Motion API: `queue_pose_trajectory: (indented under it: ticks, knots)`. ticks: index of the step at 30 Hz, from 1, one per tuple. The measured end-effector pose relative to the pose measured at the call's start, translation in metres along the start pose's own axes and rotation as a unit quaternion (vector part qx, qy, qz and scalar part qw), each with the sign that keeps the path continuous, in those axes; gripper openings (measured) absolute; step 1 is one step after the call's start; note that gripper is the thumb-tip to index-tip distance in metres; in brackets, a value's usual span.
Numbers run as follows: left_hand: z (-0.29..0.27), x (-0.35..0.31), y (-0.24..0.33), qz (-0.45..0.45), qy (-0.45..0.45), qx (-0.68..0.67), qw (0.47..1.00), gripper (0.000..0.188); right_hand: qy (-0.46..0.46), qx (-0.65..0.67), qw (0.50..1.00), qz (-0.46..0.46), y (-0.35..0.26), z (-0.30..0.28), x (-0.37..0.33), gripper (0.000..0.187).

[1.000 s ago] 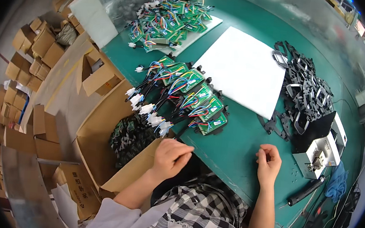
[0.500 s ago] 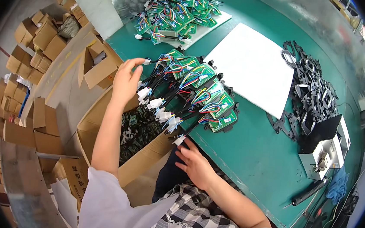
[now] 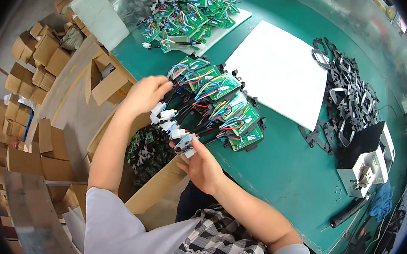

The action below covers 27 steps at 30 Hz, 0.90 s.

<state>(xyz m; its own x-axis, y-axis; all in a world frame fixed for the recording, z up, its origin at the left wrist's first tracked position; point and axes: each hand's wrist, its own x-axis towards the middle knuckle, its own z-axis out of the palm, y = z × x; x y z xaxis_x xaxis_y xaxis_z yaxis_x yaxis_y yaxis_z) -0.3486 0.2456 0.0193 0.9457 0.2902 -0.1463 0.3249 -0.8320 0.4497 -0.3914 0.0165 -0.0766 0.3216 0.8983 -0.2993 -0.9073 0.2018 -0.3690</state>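
A row of green circuit boards (image 3: 210, 82) with coloured wires and black backings lies along the table's near left edge. Black cables (image 3: 186, 108) run from them toward me and end in bunched white connectors (image 3: 167, 115). My left hand (image 3: 149, 94) is bent over the far left end of the row, its fingers closed at the outermost cables; its fingertips are partly hidden. At the near end of the bunch, my right hand (image 3: 203, 166) cups the connectors, thumb on top and fingers underneath.
Below the table edge stands an open carton (image 3: 157, 190) with more boards inside. A heap of wired boards (image 3: 194, 15) is at the back, beside a white sheet (image 3: 278, 73). Black plastic frames (image 3: 349, 96), a white-and-black device (image 3: 367, 163) and an electric screwdriver (image 3: 346, 214) lie right.
My right hand has moved up and left onto the connectors, which are now gathered closer together. The left hand has shifted right and down, curling in against the cables.
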Motion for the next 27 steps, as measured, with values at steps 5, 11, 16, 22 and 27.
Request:
queue_pose_trajectory:
  ticks: [5, 11, 16, 22, 27]
  knots:
    - [0.025, -0.004, -0.034, 0.094, 0.095, -0.063, 0.989, 0.041, 0.061, -0.008, 0.998, 0.014, 0.001, 0.012, 0.003, 0.058]
    - [0.029, 0.006, -0.046, -0.026, 0.109, -0.088, 0.990, 0.087, 0.051, -0.003, 0.999, 0.012, -0.001, 0.011, 0.006, 0.063]
    - [0.027, 0.014, -0.037, -0.045, -0.030, -0.095, 0.994, 0.089, 0.038, 0.021, 0.999, 0.033, -0.006, 0.011, 0.011, 0.066]
    - [0.038, -0.002, -0.016, -0.062, -0.023, -0.146, 0.987, 0.117, 0.014, -0.007, 1.000, 0.019, -0.018, 0.019, 0.018, 0.071]
    - [0.050, -0.009, -0.011, -0.080, 0.002, -0.283, 0.956, 0.108, 0.032, -0.074, 0.996, 0.031, -0.035, 0.025, 0.029, 0.094]
